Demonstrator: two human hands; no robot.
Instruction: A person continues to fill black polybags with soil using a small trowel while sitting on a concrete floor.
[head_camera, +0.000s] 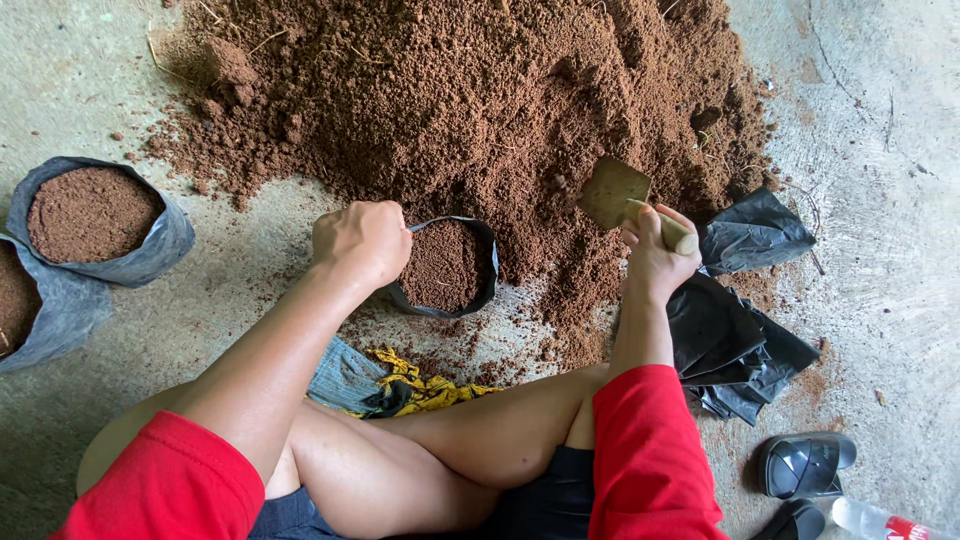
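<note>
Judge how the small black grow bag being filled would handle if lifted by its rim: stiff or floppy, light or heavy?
The black grow bag looks like thin plastic film, so its rim would probably buckle where the left hand grips it. Nearly full of brown soil, it is likely heavy for its size. Its wrinkled walls suggest it could sag or tip if pushed.

I am seeing my left hand (362, 240) covering the small bag's (447, 266) near rim beneath its fingers; the bottle (880, 523) is running off-frame.

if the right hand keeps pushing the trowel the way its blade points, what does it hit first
Most likely the soil pile. The right hand holds the trowel with its blade aimed up and left, its tip already at the heap's edge. Depth is hard to judge.
</note>
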